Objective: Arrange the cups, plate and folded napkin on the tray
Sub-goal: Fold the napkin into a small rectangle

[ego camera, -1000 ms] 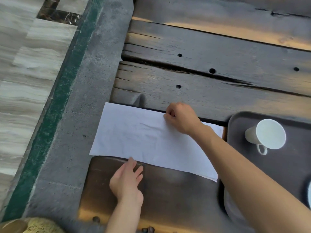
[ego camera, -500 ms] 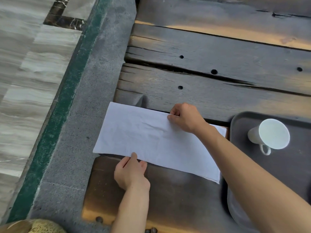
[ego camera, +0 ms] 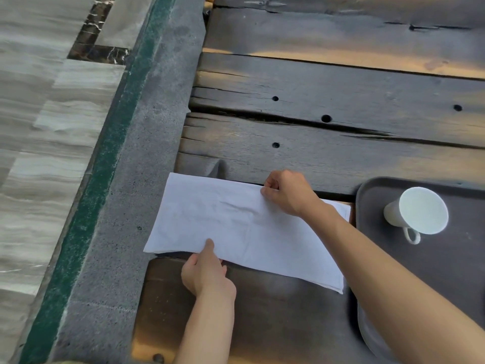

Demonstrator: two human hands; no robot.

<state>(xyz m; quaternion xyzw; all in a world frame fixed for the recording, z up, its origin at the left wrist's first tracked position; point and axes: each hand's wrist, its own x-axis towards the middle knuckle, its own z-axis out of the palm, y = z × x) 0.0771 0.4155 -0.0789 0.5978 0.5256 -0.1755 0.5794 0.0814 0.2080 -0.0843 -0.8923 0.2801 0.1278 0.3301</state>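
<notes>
A white napkin [ego camera: 236, 227], folded into a long rectangle, lies flat on the dark wooden table, its left end over the grey stone edge. My left hand [ego camera: 207, 271] pinches its near edge, thumb on top. At the far edge, my right hand [ego camera: 286, 193] grips the cloth with closed fingers. To the right lies a dark grey tray [ego camera: 451, 264] with a white cup [ego camera: 417, 211] on its side, mouth toward me. My right forearm crosses the tray's left rim. No plate is clearly visible.
The wooden table [ego camera: 341, 127] has deep cracks and round holes across its planks. A grey stone border [ego camera: 126, 206] with a green strip runs along the left side, and beyond it is striped stone floor [ego camera: 39, 127].
My left hand slid forward from the table onto the napkin's near edge and closed on it. My right hand stayed at the far edge. The camera shifted slightly.
</notes>
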